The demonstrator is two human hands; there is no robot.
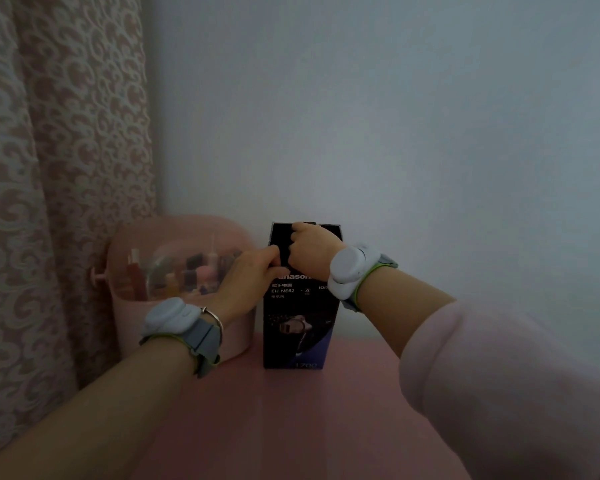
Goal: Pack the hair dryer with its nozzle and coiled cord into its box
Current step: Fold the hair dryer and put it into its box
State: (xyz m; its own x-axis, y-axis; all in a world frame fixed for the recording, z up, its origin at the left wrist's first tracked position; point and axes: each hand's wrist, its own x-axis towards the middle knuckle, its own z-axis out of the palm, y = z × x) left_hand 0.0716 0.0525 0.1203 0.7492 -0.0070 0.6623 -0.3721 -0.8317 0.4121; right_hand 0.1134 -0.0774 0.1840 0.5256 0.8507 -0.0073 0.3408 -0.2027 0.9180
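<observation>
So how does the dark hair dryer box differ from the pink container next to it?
The box is dark, opaque, straight-sided and printed with text and a product photo; the pink container is rounded, with a see-through dome showing small bottles inside. The box is taller and narrower, the container squatter and wider. Both hands, left hand and right hand, are at the box's top; neither holds the container. Both stand upright on the pink tabletop.

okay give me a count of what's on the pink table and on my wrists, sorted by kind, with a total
Hair dryer box, black, upright: 1
Pink storage case with clear lid, small items inside too blurred to count: 1
Grey wristbands, one behind the left hand at, one behind the right hand at: 2
Total: 4
</observation>
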